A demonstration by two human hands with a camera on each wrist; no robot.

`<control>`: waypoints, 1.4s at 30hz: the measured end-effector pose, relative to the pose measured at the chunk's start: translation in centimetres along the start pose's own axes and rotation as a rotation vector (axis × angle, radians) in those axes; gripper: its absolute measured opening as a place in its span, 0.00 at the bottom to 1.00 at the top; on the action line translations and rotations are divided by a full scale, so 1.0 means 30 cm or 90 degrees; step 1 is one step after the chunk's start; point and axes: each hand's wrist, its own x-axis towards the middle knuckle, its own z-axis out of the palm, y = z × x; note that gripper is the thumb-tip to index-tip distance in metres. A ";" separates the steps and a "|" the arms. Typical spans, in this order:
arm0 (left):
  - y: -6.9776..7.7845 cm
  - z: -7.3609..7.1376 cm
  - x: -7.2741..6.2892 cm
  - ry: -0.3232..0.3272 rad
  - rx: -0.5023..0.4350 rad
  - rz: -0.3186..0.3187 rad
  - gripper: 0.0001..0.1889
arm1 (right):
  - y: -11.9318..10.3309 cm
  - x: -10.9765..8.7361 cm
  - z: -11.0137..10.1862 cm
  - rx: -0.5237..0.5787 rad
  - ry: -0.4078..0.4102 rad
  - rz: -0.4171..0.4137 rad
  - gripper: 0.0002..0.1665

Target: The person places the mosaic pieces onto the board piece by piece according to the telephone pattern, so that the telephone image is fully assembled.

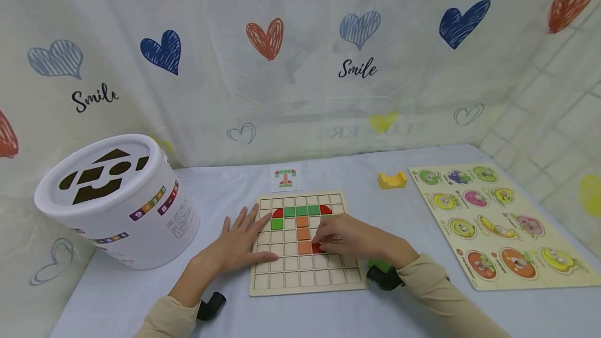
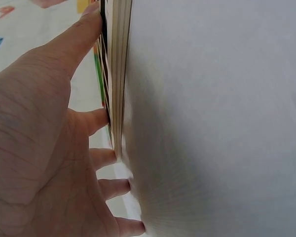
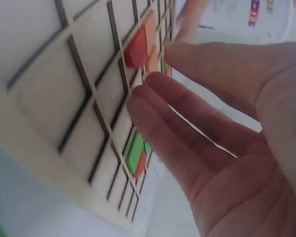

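A square wooden grid board (image 1: 307, 278) lies on the white cloth, holding coloured pieces. A green row (image 1: 301, 211) runs between two red rounded corner pieces, with an orange column (image 1: 303, 233) below its middle. A green square (image 1: 277, 224) sits under the left red corner. My left hand (image 1: 239, 244) is spread at the board's left side, its thumb and index finger resting on the board. My right hand (image 1: 347, 236) hovers over the board beside a red piece (image 3: 136, 49), which sits next to the lowest orange square. Its fingers are loosely bent with nothing between them.
A pattern card (image 1: 285, 177) lies behind the board. At left stands a white bucket (image 1: 183, 213) with shape-cut lid. A yellow notched block (image 1: 393, 180) and a fruit puzzle board (image 1: 451, 223) are on the right. A green piece (image 1: 379, 264) lies partly hidden by the right wrist.
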 end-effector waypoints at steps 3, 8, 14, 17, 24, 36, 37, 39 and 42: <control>-0.002 0.000 -0.003 0.001 -0.005 0.002 0.53 | 0.019 -0.034 -0.039 0.021 -0.004 0.026 0.07; -0.005 -0.004 -0.011 0.005 -0.005 0.002 0.53 | 0.058 -0.120 -0.113 0.012 0.004 0.081 0.06; -0.002 -0.010 -0.013 0.004 0.000 0.004 0.53 | 0.125 -0.261 -0.173 0.015 -0.006 0.144 0.07; 0.004 -0.011 -0.011 -0.002 -0.003 0.003 0.53 | 0.153 -0.319 -0.184 0.030 -0.013 0.162 0.07; 0.006 -0.012 -0.008 0.001 0.004 0.007 0.53 | 0.170 -0.369 -0.188 0.067 -0.018 0.192 0.13; 0.009 -0.016 -0.006 0.002 -0.001 0.008 0.53 | 0.162 -0.358 -0.198 0.021 -0.003 0.230 0.13; 0.009 -0.015 -0.006 0.002 -0.001 0.007 0.53 | 0.162 -0.356 -0.198 0.014 -0.002 0.235 0.13; 0.008 -0.011 -0.004 0.001 -0.003 0.005 0.53 | 0.162 -0.351 -0.197 0.004 -0.001 0.251 0.13; 0.008 -0.004 -0.002 -0.005 -0.002 -0.002 0.53 | 0.163 -0.344 -0.193 -0.012 -0.004 0.268 0.13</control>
